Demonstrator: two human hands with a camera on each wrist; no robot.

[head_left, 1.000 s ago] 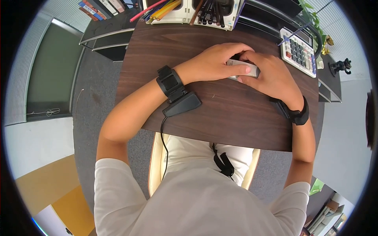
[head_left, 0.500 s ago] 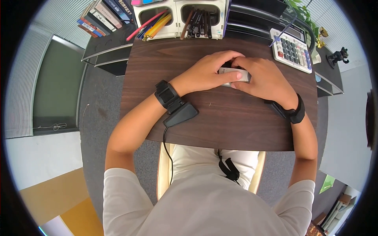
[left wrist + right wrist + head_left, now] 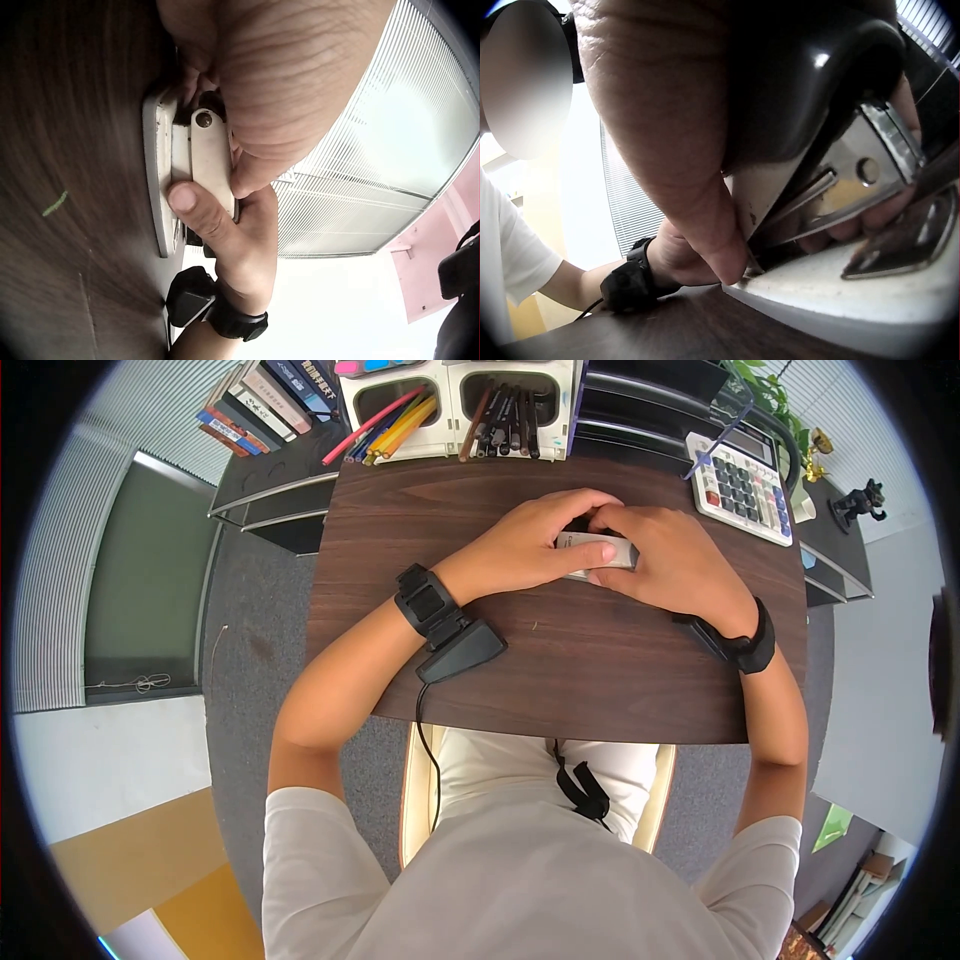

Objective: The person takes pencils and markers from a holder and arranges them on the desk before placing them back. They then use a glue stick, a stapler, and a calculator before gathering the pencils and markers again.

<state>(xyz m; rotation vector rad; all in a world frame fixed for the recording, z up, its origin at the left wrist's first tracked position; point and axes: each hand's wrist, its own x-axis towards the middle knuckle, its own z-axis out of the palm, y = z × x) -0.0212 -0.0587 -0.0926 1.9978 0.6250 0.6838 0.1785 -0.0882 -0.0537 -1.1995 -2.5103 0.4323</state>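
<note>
A pale stapler (image 3: 570,540) with a dark nose sits on the brown desk, between both hands. My left hand (image 3: 512,550) grips its rear part, thumb along the top. From the other side, my right hand (image 3: 680,560) holds the nose end. The left wrist view shows the hinge pin at one end of the stapler (image 3: 212,157), and the right thumb (image 3: 202,214) pressed to its side. In the right wrist view, the metal front of the stapler (image 3: 870,172) stands slightly raised over its white base (image 3: 840,304). The far fingers are partly hidden.
A white organiser (image 3: 450,420) with pencils (image 3: 400,430) and dark pens (image 3: 512,425) stands at the back. A calculator (image 3: 742,490) lies at the back right. Books (image 3: 270,405) are at the back left. A small green fleck (image 3: 55,204) lies on the desk.
The head view has tilted, so the desk and hands appear lower and a little left, and more of the organiser shows. Both hands keep their hold on the stapler.
</note>
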